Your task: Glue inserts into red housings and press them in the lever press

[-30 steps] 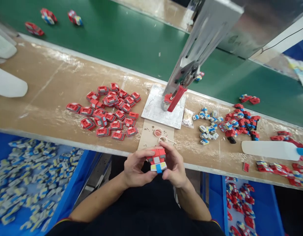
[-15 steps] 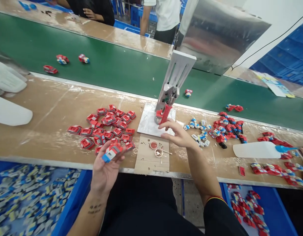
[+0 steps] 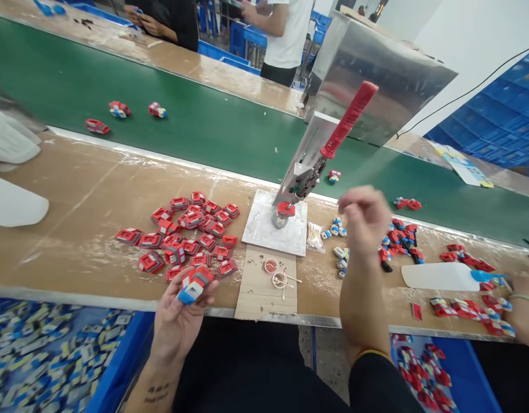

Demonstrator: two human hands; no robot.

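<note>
My left hand [image 3: 180, 312] is closed around a toy vehicle [image 3: 196, 284] in red, white, grey and blue, held above the table's front edge. My right hand [image 3: 367, 221], a little blurred, is in the air right of the press, its fingers curled with nothing visible in them. The hand press [image 3: 307, 178] has its red handle [image 3: 350, 119] swung up. Under its plunger, a red toy part [image 3: 286, 209] sits on the round holder of the metal base plate [image 3: 264, 229]. Left of the press lies a pile of red and grey toy shells [image 3: 191, 218].
Two small cups [image 3: 279, 280] with cotton swabs stand on cardboard [image 3: 247, 298]. Blue-white parts, toy vehicles and a white bottle [image 3: 436, 276] lie to the right, near another person's hand [image 3: 524, 284]. Beyond runs a green conveyor [image 3: 204, 109]. Blue bins [image 3: 113, 367] flank my lap.
The red handle has gone from lowered to raised. My right hand has left it and moved right, its fingers more curled. My left hand still holds the toy vehicle.
</note>
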